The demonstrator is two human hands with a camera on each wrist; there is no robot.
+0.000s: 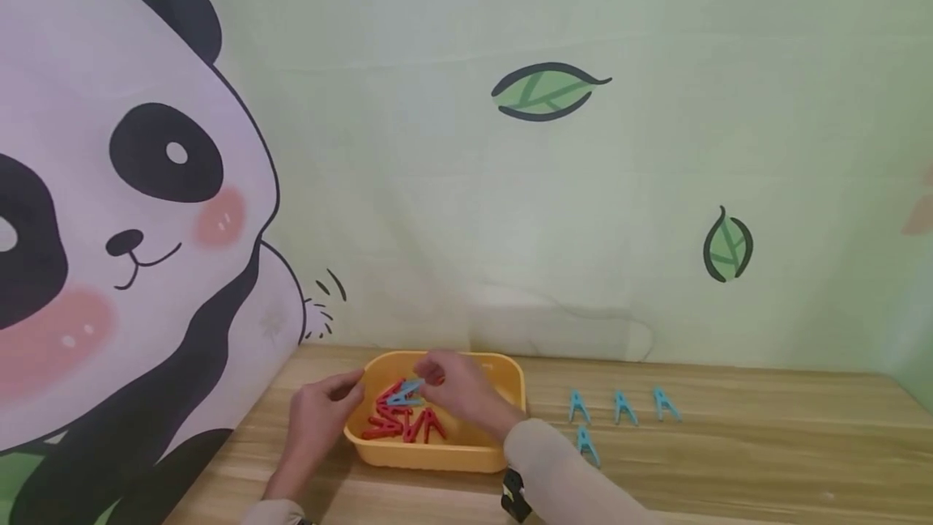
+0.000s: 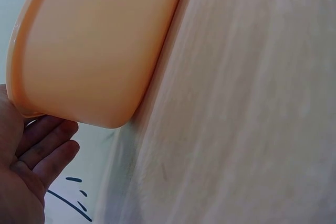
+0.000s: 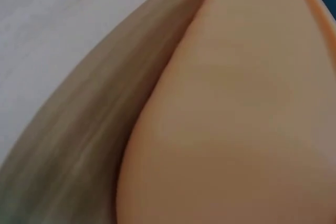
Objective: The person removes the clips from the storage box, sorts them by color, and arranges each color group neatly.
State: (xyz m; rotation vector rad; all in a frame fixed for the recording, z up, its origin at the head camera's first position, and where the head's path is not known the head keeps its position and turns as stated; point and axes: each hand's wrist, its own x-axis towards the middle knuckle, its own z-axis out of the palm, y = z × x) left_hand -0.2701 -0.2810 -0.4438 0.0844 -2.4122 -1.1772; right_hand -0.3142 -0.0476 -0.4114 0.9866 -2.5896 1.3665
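Note:
A yellow plastic basket stands on the table, with several red clothespins and blue clothespins piled in its left part. At the basket's left end my left hand grips the rim; in the left wrist view its fingers bend below the rim, the thumb hidden. My right hand reaches over the near rim into the basket. Its curled fingertips are at the right end of a blue clothespin, but whether they pinch it is unclear. In the right wrist view the basket's outer wall hides that hand.
Right of the basket, several blue clothespins lie apart on the wooden table, most in a row and one nearer. Behind the table hangs a pale green backdrop with a printed panda and leaves. A dark strap hangs by the right sleeve.

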